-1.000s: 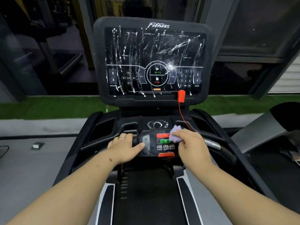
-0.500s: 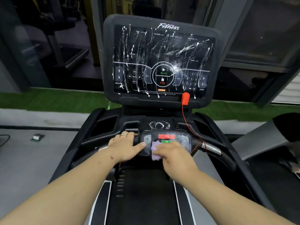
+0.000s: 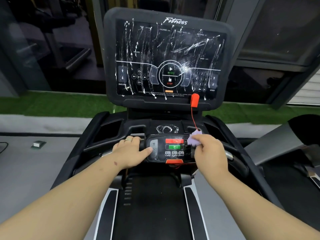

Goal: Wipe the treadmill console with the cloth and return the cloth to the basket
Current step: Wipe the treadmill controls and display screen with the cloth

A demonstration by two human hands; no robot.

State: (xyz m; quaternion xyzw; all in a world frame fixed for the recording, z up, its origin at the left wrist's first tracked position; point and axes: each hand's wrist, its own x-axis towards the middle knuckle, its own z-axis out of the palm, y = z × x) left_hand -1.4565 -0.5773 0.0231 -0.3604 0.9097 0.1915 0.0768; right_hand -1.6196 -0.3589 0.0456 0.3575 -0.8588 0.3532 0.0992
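Observation:
The treadmill's big upright console screen is streaked with white foam. Below it sits a small control panel with red and green buttons. My right hand grips a small lilac cloth and presses it against the panel's right end. My left hand rests on the handlebar, fingers curled over it, thumb touching the panel's left edge. No basket is in view.
A red safety key clips to the console's lower edge, its cord running down toward the cloth. The running belt lies below. Another treadmill's frame stands at right. A small box lies on the grey floor at left.
My right hand swept the cloth from the panel's right side to its lower left middle, then back to the right end. The left hand stayed on the handlebar.

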